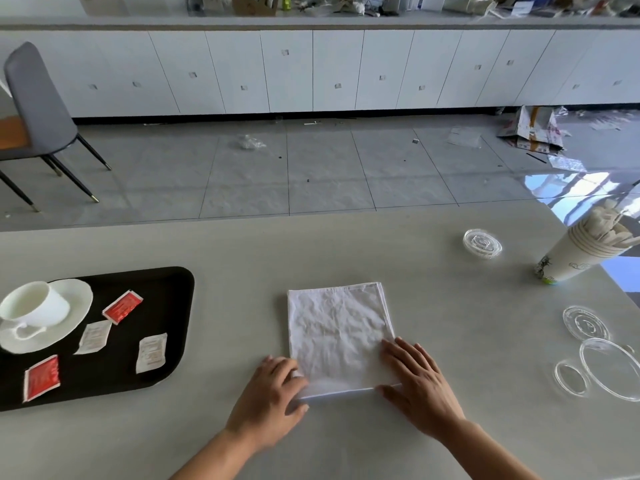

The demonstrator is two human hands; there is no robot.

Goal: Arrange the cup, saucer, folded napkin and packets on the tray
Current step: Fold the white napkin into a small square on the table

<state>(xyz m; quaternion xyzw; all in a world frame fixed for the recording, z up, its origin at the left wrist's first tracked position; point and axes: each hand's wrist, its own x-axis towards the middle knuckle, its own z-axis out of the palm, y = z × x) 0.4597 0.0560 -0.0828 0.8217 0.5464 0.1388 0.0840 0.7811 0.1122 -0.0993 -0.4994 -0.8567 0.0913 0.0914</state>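
Red packets (pixel 122 306) (pixel 42 377) two, white packets (pixel 93 336) (pixel 151 352) two; one cup (pixel 34 303), saucer (pixel 74 299), napkin (pixel 337 327).

Office breakroom, white cabinets (pixel 287 71), cluttered counter (pixel 311 20)
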